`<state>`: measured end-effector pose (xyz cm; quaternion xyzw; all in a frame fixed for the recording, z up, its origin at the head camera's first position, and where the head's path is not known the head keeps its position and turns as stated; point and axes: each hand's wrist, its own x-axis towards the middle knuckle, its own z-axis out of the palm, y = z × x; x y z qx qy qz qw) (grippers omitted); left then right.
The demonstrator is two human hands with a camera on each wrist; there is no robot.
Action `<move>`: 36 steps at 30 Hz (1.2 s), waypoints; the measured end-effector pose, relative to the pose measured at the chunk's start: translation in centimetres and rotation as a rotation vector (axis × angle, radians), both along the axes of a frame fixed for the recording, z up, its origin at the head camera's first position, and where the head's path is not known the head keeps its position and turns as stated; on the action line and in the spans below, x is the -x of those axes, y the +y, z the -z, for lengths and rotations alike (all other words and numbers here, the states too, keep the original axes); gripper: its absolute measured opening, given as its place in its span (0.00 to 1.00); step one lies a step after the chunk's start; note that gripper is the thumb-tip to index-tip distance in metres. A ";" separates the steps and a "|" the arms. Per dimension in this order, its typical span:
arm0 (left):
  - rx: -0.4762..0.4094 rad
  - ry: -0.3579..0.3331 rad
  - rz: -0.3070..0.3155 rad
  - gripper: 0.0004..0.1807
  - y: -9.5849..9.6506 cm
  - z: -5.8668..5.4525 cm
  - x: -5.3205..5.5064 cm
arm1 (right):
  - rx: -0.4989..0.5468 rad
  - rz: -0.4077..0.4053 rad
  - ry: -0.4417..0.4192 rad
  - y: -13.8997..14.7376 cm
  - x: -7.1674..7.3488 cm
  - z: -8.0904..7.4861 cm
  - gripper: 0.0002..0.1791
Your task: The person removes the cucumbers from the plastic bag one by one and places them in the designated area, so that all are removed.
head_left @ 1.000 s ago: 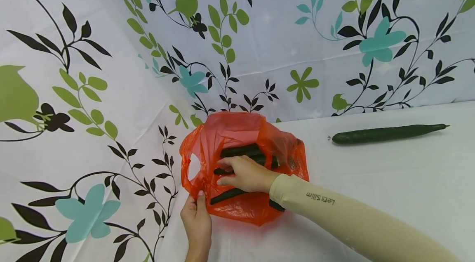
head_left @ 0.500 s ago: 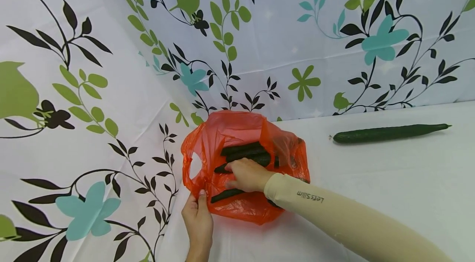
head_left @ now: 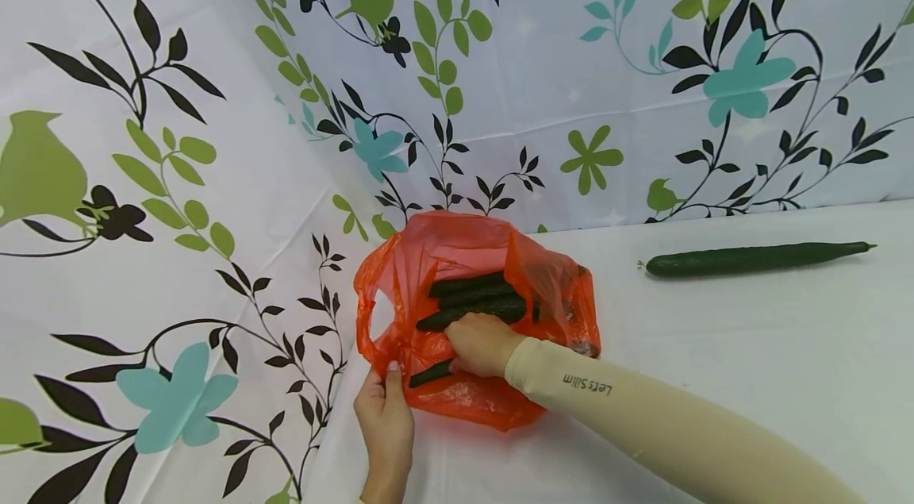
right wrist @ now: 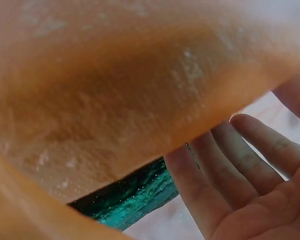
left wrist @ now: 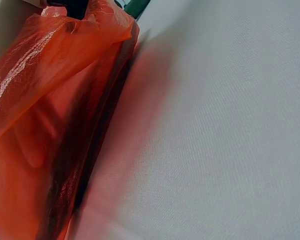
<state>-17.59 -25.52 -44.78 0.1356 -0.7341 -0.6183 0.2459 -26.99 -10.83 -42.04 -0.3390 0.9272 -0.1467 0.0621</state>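
A red plastic bag [head_left: 457, 238] lies with its mouth open on the white cloth, and several dark green cucumbers [head_left: 474, 305] are inside. My left hand [head_left: 385, 417] pinches the bag's edge near the handle hole, between thumb and fingers. Inside the bag mouth is my right hand [head_left: 484, 344], at the cucumber nearest me [head_left: 431, 374]; its fingertips are hidden in the head view. The right wrist view has the right hand's fingers [right wrist: 190, 185] extended and spread, right beside a cucumber [right wrist: 140, 195], partly behind the bag film [right wrist: 115, 100].
A long single cucumber [head_left: 757, 259] lies on the white cloth [head_left: 750, 361] to the right of the bag. Behind and to the left rises a leaf-and-bird patterned curtain [head_left: 514, 91], close to the bag's far side.
My right hand has moved down and toward me inside the bag, from over the middle cucumbers to the nearest one. The left hand keeps its pinch on the bag.
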 end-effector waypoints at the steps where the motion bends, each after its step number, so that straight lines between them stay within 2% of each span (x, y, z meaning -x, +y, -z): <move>1: -0.001 -0.001 0.002 0.18 0.0 0.0 0.0 | -0.006 -0.006 0.001 0.0 0.0 0.0 0.14; 6: -0.005 0.000 0.008 0.18 0.0 -0.1 0.0 | -0.039 -0.035 0.022 -0.1 -0.2 0.4 0.12; 12: 0.007 -0.019 0.008 0.18 0.1 -0.1 0.0 | -0.074 -0.045 0.076 -0.3 -0.3 0.9 0.03; 23: 0.019 -0.034 0.000 0.18 0.2 -0.2 -0.1 | -0.125 -0.051 0.124 -0.6 -0.6 1.6 0.02; 32: 0.024 -0.038 -0.009 0.18 0.2 -0.2 -0.1 | -0.220 -0.065 0.280 -0.9 -1.2 2.5 0.03; 36: 0.021 -0.032 -0.006 0.18 0.3 -0.2 -0.1 | -0.238 -0.071 0.317 -0.9 -1.3 2.5 0.02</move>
